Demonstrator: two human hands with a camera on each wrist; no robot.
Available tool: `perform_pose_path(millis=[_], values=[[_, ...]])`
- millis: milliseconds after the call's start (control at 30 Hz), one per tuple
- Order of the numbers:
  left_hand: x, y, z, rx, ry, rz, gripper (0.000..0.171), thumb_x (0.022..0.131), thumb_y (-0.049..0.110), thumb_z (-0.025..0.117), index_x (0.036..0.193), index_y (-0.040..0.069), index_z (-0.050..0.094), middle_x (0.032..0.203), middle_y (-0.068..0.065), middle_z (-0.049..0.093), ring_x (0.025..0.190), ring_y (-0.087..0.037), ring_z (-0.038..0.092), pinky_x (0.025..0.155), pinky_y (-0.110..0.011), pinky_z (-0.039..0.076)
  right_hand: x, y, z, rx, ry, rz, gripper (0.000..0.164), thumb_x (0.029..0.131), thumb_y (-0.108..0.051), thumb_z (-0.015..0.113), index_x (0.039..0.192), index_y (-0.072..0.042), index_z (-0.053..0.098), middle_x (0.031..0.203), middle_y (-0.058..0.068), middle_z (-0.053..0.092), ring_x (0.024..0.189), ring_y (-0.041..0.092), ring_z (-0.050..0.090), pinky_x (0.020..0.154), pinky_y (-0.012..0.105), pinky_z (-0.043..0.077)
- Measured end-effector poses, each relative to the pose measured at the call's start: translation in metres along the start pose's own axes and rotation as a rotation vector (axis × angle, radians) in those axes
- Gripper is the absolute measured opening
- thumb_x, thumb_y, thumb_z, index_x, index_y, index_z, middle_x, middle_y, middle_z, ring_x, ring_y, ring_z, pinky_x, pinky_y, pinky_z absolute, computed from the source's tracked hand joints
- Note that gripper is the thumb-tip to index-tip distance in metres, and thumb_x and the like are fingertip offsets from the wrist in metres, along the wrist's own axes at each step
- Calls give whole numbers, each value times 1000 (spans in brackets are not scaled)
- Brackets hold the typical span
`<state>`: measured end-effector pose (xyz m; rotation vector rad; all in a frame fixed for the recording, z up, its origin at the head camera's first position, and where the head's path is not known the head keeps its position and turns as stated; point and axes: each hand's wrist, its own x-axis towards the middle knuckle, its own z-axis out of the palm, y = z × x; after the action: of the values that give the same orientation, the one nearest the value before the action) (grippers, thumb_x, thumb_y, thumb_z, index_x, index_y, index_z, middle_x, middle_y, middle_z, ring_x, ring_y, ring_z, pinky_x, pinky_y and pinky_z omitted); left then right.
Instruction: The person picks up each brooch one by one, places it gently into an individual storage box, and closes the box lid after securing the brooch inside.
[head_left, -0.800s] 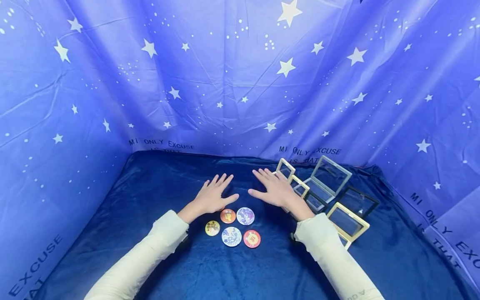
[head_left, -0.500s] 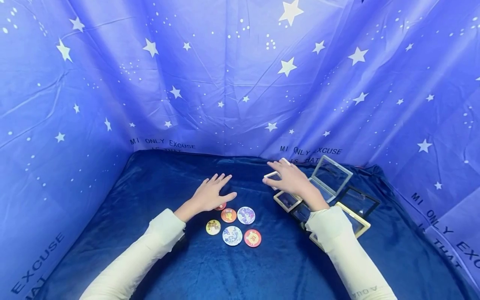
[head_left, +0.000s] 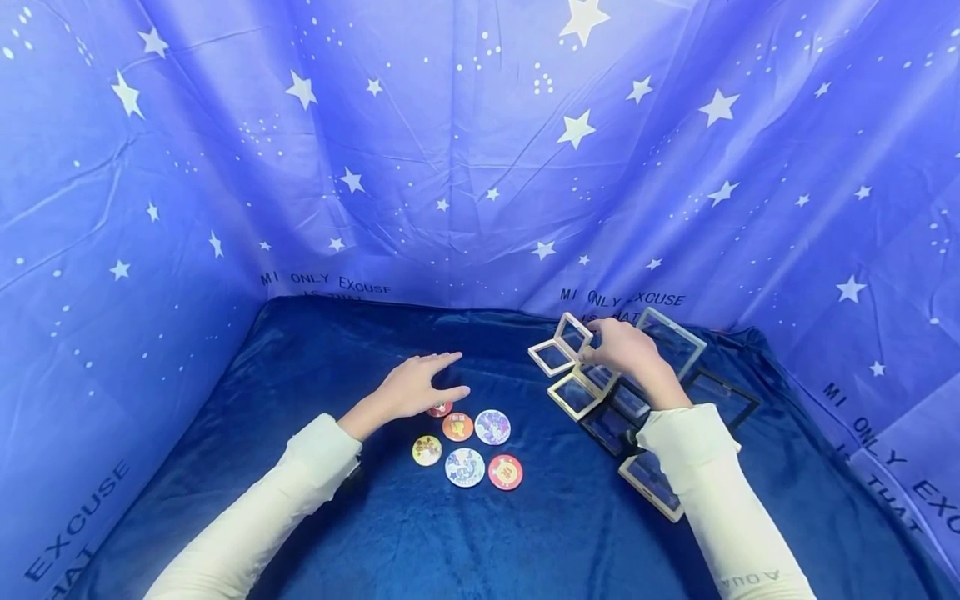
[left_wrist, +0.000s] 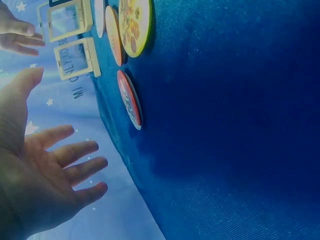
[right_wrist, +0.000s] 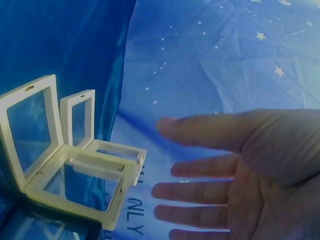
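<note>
My left hand (head_left: 408, 385) hovers with extended fingers above the far side of a group of round badges, holding nothing. A red badge (head_left: 440, 409) lies partly hidden under it. Nearby are an orange badge (head_left: 457, 427), a purple badge (head_left: 492, 427), a yellow badge (head_left: 427, 450), a white-and-blue badge (head_left: 465, 467) and another red badge (head_left: 506, 472). My right hand (head_left: 628, 346) is over the hinged display frames, thumb and fingers apart in the right wrist view. Nearest it are a small cream frame (head_left: 553, 358) and a larger cream frame (right_wrist: 75, 180), both unfolded.
More unfolded frames crowd the right side: a black one (head_left: 611, 429), a gold one (head_left: 651, 486), a grey one (head_left: 692, 354) and another black one (head_left: 738, 398). Dark blue cloth (head_left: 480, 550) covers the table. A starry blue curtain (head_left: 465, 150) surrounds it.
My right hand has moved right across the frames, uncovering the small cream ones. The left hand has drawn slightly left, its fingers closer together. Badges and frames lie where they were.
</note>
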<state>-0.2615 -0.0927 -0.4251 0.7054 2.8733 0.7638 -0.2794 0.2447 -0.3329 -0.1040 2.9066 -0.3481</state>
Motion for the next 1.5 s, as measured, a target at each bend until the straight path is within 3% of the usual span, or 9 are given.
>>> perform_pose_path(millis=[267, 367, 400, 467, 533, 867, 1233, 1367, 1500], values=[[-1, 5, 10, -56, -14, 63, 70, 88, 53, 75, 143, 13, 59, 140, -10, 65, 117, -27, 67, 103, -48, 53, -1, 8, -1, -6, -2, 106, 58, 91, -19, 74, 139, 7, 55, 140, 30, 57, 117, 47, 61, 91, 56, 54], [-1, 8, 12, -54, -33, 106, 67, 85, 49, 80, 138, 12, 64, 136, -10, 67, 109, -25, 69, 100, -46, 55, 0, 9, 1, 6, -1, 110, 25, 87, -15, 77, 91, 6, 64, 85, 22, 65, 73, 32, 60, 68, 38, 52], [-1, 9, 13, -54, -40, 119, 65, 84, 47, 81, 137, 12, 65, 135, -9, 68, 109, -25, 69, 99, -46, 55, 1, 10, 1, 14, 2, 108, 28, 87, -13, 77, 75, 1, 56, 69, 13, 54, 62, 24, 50, 60, 33, 45], [0, 10, 14, -53, -58, 139, 63, 83, 44, 83, 134, 11, 67, 133, -10, 69, 109, -25, 69, 98, -45, 56, 2, 11, 3, 29, 0, 112, 49, 86, -11, 77, 62, -12, 35, 60, -1, 27, 56, 14, 26, 54, 27, 28], [0, 11, 14, -48, -78, 150, 60, 82, 40, 84, 132, 11, 69, 132, -9, 70, 113, -24, 69, 98, -44, 56, 3, 12, 5, 40, -2, 115, 58, 86, -9, 76, 60, -19, 25, 61, -6, 16, 57, 11, 16, 53, 26, 20], [-3, 14, 8, -6, -165, 186, 50, 75, 23, 91, 121, 9, 74, 114, -7, 76, 87, -17, 64, 79, -35, 55, 9, 20, 10, 54, -11, 121, 52, 84, -2, 66, 54, -20, 28, 57, -7, 17, 55, 10, 14, 51, 25, 18], [-2, 12, 11, 21, -208, 189, 43, 74, 11, 90, 115, 10, 77, 116, -7, 75, 99, -19, 66, 90, -40, 56, 13, 19, 14, 51, 34, 118, 41, 76, 10, 49, 55, -19, 29, 59, -4, 19, 57, 12, 14, 52, 28, 17], [-2, 12, 12, 42, -211, 211, 42, 74, 10, 89, 114, 10, 77, 114, -7, 76, 99, -20, 66, 89, -39, 56, 11, 18, 15, 56, 68, 99, 32, 76, 10, 49, 58, -15, 40, 61, -3, 29, 58, 14, 21, 53, 29, 20], [-1, 12, 14, 58, -217, 221, 40, 75, 9, 88, 114, 10, 77, 113, -6, 76, 101, -19, 67, 90, -38, 57, 9, 14, 16, 64, 101, 50, 35, 72, 10, 46, 56, -18, 32, 59, -4, 22, 57, 13, 16, 53, 27, 16]])
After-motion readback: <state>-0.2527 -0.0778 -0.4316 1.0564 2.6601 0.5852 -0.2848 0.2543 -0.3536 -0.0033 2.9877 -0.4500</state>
